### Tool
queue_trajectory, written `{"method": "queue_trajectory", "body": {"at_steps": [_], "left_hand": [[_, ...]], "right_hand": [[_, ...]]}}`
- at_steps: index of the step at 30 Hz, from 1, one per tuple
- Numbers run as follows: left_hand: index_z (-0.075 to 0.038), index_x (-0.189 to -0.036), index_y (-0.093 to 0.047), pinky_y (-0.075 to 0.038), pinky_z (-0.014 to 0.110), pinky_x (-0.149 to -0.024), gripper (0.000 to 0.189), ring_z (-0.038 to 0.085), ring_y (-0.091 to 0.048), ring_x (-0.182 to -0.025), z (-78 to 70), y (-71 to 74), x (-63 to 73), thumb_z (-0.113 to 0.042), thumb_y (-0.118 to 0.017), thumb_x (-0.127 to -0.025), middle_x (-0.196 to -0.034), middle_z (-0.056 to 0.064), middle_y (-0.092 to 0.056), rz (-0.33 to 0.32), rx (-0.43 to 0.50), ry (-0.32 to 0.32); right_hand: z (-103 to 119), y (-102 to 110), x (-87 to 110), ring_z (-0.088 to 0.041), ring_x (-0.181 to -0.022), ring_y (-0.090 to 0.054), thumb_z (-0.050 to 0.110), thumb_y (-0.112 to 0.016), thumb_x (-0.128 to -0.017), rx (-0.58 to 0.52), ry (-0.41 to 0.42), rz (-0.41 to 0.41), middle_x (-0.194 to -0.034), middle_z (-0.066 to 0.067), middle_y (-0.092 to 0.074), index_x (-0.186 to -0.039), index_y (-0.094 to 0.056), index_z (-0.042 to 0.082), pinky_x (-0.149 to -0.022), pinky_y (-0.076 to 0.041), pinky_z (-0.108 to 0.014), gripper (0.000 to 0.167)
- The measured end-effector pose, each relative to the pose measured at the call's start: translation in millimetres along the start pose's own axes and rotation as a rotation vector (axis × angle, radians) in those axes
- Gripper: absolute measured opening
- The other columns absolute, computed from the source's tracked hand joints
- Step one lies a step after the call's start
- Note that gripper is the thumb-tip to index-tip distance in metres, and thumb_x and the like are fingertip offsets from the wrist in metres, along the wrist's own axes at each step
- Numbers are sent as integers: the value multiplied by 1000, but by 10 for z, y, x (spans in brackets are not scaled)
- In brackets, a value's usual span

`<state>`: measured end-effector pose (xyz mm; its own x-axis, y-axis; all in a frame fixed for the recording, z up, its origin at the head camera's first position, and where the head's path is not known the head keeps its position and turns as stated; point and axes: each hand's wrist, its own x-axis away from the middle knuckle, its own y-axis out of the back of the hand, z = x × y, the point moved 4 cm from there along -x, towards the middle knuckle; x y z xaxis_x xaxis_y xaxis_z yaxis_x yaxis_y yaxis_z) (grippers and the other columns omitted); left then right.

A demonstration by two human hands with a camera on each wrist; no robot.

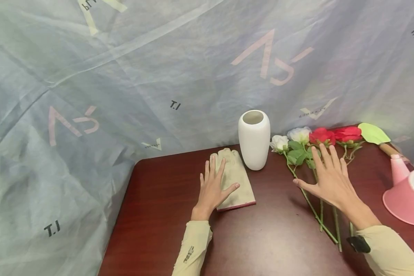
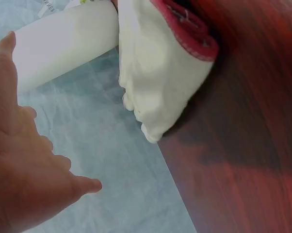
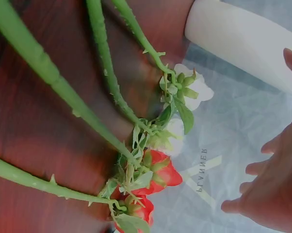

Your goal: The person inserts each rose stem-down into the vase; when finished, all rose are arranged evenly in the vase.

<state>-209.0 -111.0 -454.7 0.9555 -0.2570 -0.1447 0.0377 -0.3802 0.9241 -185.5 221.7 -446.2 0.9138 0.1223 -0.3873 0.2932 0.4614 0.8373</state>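
My left hand, fingers spread, hovers by the left side of a pair of cream work gloves with a red cuff edge. Nothing is in it; the left wrist view shows the gloves apart from the fingers. Over the rose stems my right hand is spread out and holds nothing. Beneath and beyond it lie two white roses and two red roses, their thorny green stems pointing toward me. Between the gloves and the roses stands a white vase, upright, its mouth uncovered.
At the right edge sits a pink watering can, partly cut off. Behind it lies a small trowel with a light green blade and wooden handle. A grey printed sheet hangs behind the dark red table and down its left side.
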Motion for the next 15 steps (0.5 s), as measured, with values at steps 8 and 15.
{"method": "queue_trajectory", "body": {"at_steps": [8,15], "left_hand": [[-34,-149,0,-12,63,-103,95,19,9,-139,-116,19,-140,-64,-57,-80,-154,-5,12,16,231,-21],[-43,-146,1,-20,54,-105,97,10,2,-139,-306,97,-251,-57,-67,-78,-153,-11,6,25,508,-37]], "right_hand": [[-5,-55,47,-42,-137,-2,46,-70,-78,-133,-12,55,-148,-29,-13,-149,-13,1,-105,-5,-61,102],[-11,-100,85,-53,-125,-25,38,-67,-84,-209,-47,153,-139,-36,-26,-144,-17,-9,-94,-23,-66,91]]}}
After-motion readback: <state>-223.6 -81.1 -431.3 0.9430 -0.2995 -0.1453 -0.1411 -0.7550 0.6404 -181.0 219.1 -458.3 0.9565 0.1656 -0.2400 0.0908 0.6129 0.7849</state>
